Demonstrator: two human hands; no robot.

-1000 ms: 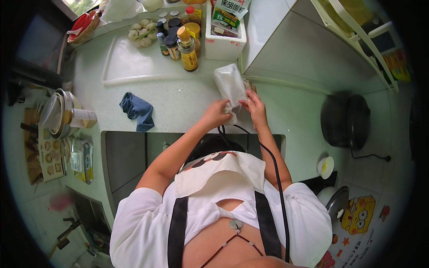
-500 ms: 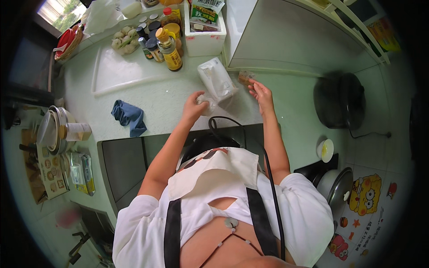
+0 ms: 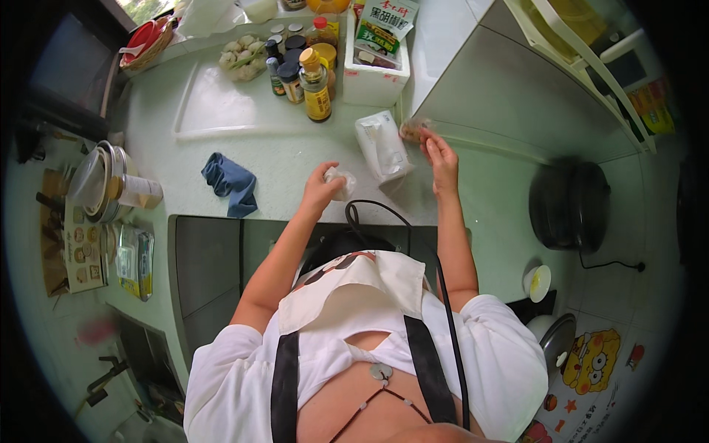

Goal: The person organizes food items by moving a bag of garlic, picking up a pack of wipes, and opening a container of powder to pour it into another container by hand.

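My left hand [image 3: 320, 186] is over the counter's front part, its fingers closed round a crumpled, whitish wad [image 3: 341, 183] that looks like thin plastic or tissue. To the right of it stands a white, soft-wrapped pack [image 3: 382, 148], apart from the hand. Beyond the pack's right side, my right hand [image 3: 442, 164] pinches a small clear bag [image 3: 413, 130] between thumb and fingertips. Something brown shows inside the bag; its kind cannot be made out.
A blue cloth [image 3: 230, 183] lies on the left of the counter. Several bottles, including a yellow-capped one [image 3: 317, 96], stand behind, beside a white foam box [image 3: 375, 83]. A black cable [image 3: 436, 255] loops before me. A dark round pot-like appliance [image 3: 567, 205] and a bowl [image 3: 539, 283] are at right.
The whole view has shifted. Against the counter, my left hand has drawn left, away from the pack, with the wad in it. My right hand's small bag now sits closer to the pack.
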